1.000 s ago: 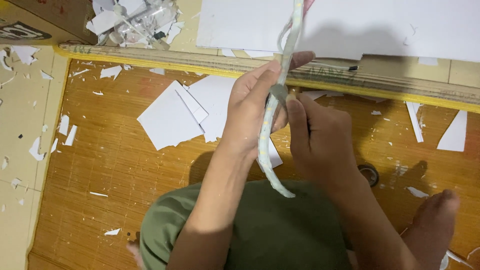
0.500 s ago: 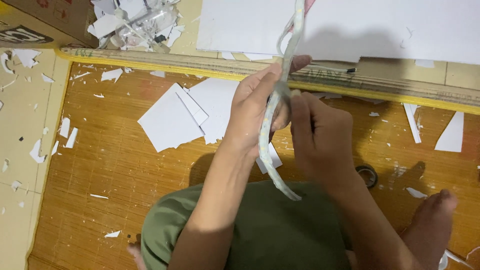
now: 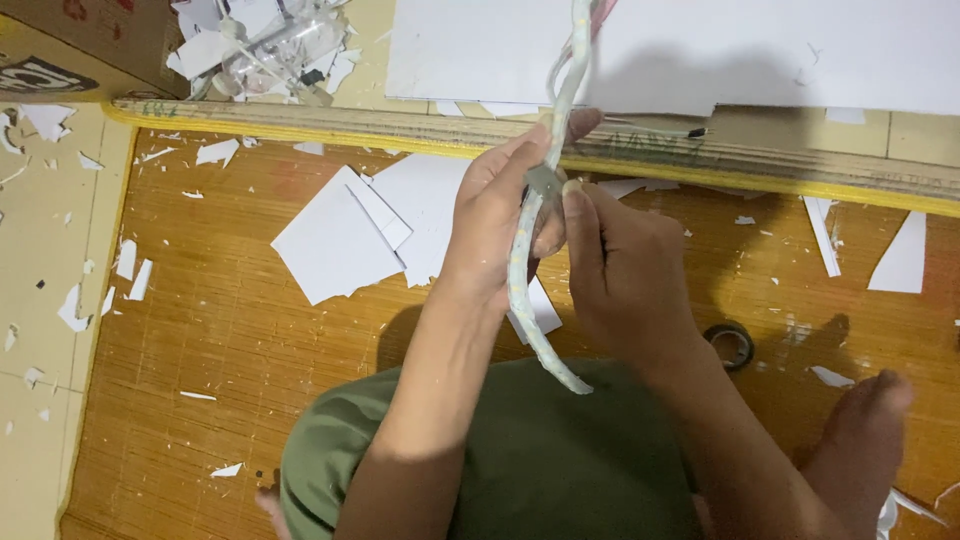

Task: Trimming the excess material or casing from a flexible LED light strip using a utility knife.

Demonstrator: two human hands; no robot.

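Observation:
Both hands meet in the middle of the head view over a woven mat. My left hand (image 3: pixel 495 215) grips a long, thin, pale curved strip (image 3: pixel 527 300) that runs from the top edge down past my knee. My right hand (image 3: pixel 625 275) pinches the same strip from the right, thumb against it near my left fingers. A second pale strand twists around the strip above the hands. White paper pieces (image 3: pixel 345 235) lie on the mat just left of my left hand.
A wooden board with a yellow edge (image 3: pixel 800 165) crosses the scene, with a large white sheet (image 3: pixel 760 50) behind it. A tape roll (image 3: pixel 730 345) lies right of my right wrist. Paper scraps litter the mat; a cardboard box (image 3: pixel 90 40) stands top left.
Both hands keep their hold on the strip and shift only slightly; the lower end of the strip has swung a little. Nothing was picked up or let go.

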